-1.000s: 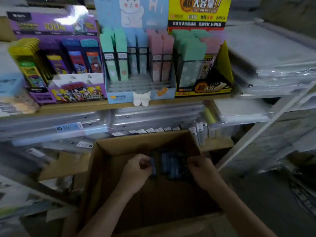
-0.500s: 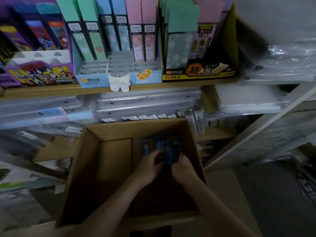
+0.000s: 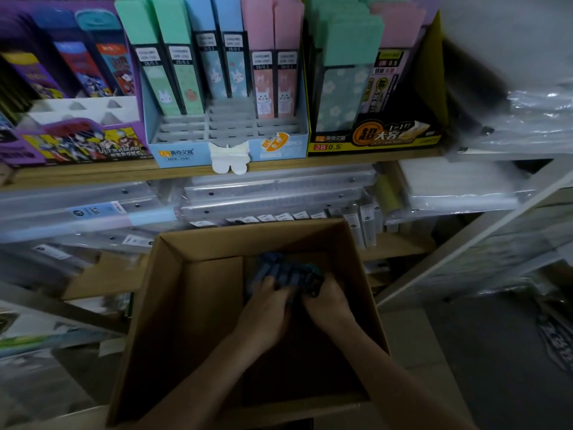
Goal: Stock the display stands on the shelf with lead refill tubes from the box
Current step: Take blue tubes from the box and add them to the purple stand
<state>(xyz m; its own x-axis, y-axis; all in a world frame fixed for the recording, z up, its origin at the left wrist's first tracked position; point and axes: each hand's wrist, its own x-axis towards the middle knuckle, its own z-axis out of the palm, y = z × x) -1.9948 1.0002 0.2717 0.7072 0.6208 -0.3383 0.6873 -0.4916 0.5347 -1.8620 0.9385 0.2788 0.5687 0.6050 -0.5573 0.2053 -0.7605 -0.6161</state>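
A person's left hand (image 3: 266,305) and right hand (image 3: 328,302) close on a bundle of dark blue lead refill tubes (image 3: 288,271) in the far right corner of an open brown cardboard box (image 3: 186,321). A second ago the two hands were spread to either end of the row; now they meet side by side, fingers curled round the gathered tubes, which sit low in the box (not yet lifted). That suggests a handful is collected and the carry up to the wooden shelf (image 3: 93,174) comes next. Three display stands show there: a purple card stand (image 3: 77,147) towards the left edge, a light blue card stand (image 3: 192,152) in the middle holding six pastel packs (image 3: 204,66) behind empty front slots, and a yellow-and-black card stand (image 3: 372,139) to its right. The tubes are too dim to count.
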